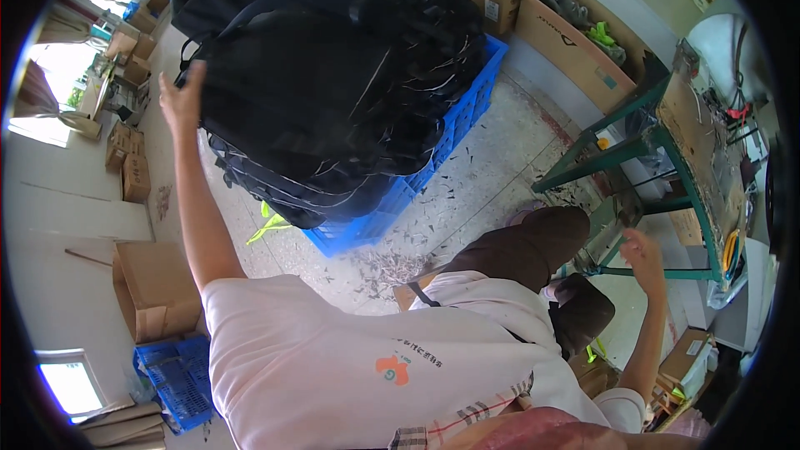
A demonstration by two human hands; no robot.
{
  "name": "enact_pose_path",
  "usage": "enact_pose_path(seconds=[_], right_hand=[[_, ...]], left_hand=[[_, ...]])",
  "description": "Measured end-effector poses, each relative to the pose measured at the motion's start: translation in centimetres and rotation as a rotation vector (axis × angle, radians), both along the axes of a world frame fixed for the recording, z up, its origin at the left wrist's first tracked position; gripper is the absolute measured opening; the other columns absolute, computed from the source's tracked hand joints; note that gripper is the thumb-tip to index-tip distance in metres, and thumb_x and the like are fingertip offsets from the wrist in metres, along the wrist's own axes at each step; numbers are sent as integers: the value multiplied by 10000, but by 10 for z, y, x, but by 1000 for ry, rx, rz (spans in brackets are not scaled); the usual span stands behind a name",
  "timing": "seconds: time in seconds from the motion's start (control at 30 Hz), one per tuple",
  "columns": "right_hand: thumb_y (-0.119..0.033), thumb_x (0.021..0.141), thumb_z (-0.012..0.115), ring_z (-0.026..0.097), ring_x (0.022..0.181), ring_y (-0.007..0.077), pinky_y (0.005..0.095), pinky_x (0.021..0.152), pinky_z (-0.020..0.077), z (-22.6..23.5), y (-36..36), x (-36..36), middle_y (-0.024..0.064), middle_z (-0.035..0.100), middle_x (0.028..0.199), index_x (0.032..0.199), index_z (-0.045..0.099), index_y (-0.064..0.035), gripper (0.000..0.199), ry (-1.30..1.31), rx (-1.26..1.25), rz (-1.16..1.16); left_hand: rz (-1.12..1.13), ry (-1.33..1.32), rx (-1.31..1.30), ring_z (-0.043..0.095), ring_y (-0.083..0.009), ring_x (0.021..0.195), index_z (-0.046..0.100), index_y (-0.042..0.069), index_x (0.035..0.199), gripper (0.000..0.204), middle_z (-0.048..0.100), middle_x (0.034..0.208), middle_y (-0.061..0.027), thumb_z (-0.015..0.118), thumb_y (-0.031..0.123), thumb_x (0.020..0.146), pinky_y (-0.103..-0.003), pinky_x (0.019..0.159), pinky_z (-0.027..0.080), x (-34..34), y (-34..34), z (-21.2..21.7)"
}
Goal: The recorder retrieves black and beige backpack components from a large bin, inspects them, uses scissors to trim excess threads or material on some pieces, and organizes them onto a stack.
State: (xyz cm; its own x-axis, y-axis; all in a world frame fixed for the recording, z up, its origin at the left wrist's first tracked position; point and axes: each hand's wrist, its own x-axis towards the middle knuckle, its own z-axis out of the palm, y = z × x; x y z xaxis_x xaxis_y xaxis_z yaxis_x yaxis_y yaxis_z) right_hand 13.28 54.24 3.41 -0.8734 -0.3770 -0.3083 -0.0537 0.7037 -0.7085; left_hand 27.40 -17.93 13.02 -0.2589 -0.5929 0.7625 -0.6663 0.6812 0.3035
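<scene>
A large heap of black fabric bags (308, 75), with straps and loose pale threads, fills a blue plastic crate (400, 200) in front of me. My left hand (181, 100) is at the heap's left edge, thumb and fingers around a black strap that loops up there. My left arm is stretched far forward. On the other side, my right hand (643, 257) hangs in the air near a green-framed workbench (679, 158), its fingers loosely bent and apart, with nothing visible in them.
Cardboard boxes (575, 42) with bagged items stand behind the crate on the right. Dark scraps and a pile of pale clippings (387, 271) litter the floor. At the left are an open carton (158, 287) and another blue crate (175, 379). Yellow-handled tools (731, 254) hang at the bench.
</scene>
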Motion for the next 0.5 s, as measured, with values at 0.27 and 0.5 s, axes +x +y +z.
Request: enact_pose_path(seconds=[0.27, 0.5], right_hand=[[-79, 687, 557, 521, 539, 145, 254, 497, 396, -41, 27, 21, 99, 555, 622, 932, 539, 52, 279, 48, 81, 45], [-102, 661, 560, 514, 492, 143, 264, 459, 396, -65, 33, 25, 101, 549, 586, 917, 547, 53, 299, -13, 150, 20]], left_hand=[[225, -374, 149, 360, -371, 1105, 464, 35, 1152, 727, 488, 1079, -259, 649, 428, 569, -425, 877, 342, -35, 39, 6], [143, -221, -34, 482, -370, 906, 622, 17, 895, 373, 586, 876, -218, 506, 131, 559, -366, 838, 390, -56, -59, 16]])
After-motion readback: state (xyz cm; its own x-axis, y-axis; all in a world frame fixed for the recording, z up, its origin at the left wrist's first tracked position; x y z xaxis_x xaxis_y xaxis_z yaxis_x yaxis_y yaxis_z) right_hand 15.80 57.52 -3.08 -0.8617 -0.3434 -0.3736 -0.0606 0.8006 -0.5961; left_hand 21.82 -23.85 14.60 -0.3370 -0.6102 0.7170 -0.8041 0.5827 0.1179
